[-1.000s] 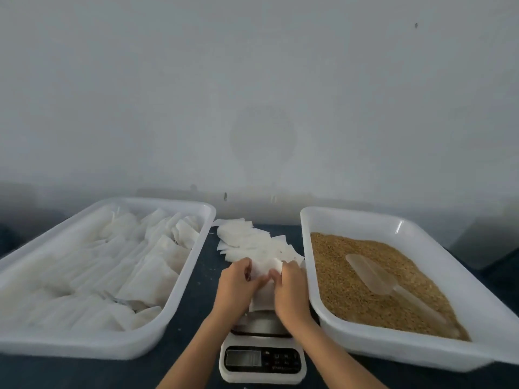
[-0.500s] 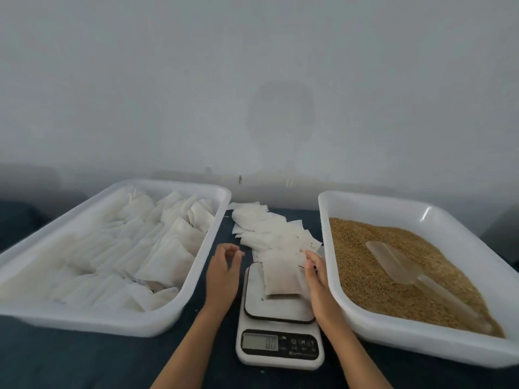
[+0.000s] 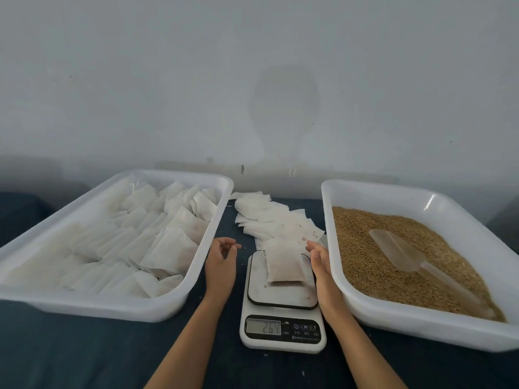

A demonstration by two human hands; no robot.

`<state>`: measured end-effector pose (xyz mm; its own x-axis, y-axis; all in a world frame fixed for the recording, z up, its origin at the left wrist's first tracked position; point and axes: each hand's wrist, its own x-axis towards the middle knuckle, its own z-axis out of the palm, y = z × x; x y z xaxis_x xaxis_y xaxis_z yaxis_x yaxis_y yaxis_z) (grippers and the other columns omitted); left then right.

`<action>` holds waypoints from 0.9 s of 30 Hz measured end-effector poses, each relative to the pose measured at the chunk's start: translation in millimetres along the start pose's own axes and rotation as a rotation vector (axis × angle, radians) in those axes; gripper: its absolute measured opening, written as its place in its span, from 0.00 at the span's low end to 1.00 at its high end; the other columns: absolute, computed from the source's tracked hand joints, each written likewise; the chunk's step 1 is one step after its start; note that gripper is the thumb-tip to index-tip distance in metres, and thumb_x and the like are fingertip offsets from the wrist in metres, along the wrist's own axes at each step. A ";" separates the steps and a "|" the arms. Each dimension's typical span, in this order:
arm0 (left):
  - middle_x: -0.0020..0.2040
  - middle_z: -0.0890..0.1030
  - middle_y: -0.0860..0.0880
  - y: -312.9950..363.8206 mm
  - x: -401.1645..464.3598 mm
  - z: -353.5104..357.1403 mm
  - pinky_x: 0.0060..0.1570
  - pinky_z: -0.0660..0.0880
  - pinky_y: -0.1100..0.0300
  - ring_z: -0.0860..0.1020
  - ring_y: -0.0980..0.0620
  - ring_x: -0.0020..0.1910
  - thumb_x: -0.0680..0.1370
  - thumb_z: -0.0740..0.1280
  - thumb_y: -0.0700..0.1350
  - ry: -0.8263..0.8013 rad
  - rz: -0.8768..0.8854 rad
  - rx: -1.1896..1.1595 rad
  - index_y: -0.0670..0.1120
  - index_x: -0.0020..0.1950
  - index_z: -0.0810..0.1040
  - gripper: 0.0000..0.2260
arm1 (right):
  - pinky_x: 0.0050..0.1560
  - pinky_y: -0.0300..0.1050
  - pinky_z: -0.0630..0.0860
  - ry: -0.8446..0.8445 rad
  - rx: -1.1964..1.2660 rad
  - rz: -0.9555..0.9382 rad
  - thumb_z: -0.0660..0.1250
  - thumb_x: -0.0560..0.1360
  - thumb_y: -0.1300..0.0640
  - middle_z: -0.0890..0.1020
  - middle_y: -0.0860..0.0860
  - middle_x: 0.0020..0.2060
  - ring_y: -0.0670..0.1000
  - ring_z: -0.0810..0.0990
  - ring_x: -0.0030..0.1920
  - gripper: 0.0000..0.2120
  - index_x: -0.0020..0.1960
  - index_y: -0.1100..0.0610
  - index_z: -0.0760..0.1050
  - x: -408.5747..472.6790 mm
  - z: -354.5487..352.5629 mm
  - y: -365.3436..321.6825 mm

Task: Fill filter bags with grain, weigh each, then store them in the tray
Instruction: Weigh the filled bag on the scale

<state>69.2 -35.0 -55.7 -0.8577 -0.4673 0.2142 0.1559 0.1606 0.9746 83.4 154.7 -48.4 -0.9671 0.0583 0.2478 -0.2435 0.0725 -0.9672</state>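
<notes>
We find a dark blue, cloth-like desk (image 3: 70, 352) filling the lower frame, set against a plain matte grey wall (image 3: 252, 66).

Lower centre: a white plastic scale (image 3: 282, 313) with a rounded square platform of smooth pale finish. Its grey display (image 3: 263, 327) shows digits we read as 264. One filled bag (image 3: 284, 263) lies flat on the platform, a soft white pouch of thin fibrous paper, roughly rectangular, slightly bulged, with a thin string at its upper left corner. A few loose grains sit on the platform beside it.

Centre, just above the scale: a fanned heap of empty bags (image 3: 269, 220), flat, square, crinkled, some speckled with grain.

Left: a wide, shallow tray (image 3: 112, 307) of glossy white plastic with rounded corners, holding rows of filled bags (image 3: 140, 240) laid overlapping like shingles.

Right: a matching bin (image 3: 421, 329) holding golden-brown granular grain (image 3: 365, 262). A translucent plastic scoop (image 3: 401, 252) lies half sunk on the grain, handle toward the lower right.

The left hand (image 3: 220, 263) sits between tray and scale, fingers loosely curled, holding nothing, clear of the bag. The right hand (image 3: 320, 261) stands edge-on between scale and bin, fingers fairly straight and together; it lies just beside the bag's right edge, and we cannot tell whether it touches. Both forearms are bare.
</notes>
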 end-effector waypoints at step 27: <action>0.51 0.76 0.55 27.1 -4.1 30.9 0.39 0.71 0.74 0.75 0.62 0.49 0.75 0.69 0.51 -0.482 -0.026 0.151 0.53 0.59 0.67 0.16 | 0.53 0.43 0.71 0.012 -0.289 0.217 0.62 0.78 0.53 0.79 0.49 0.45 0.48 0.77 0.49 0.06 0.51 0.54 0.76 36.5 16.8 -5.0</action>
<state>61.9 -1.9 -32.2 -0.9946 -0.0235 0.1011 0.0897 0.2951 0.9512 48.0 139.8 -35.5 -0.9926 0.1147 0.0406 0.0003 0.3357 -0.9420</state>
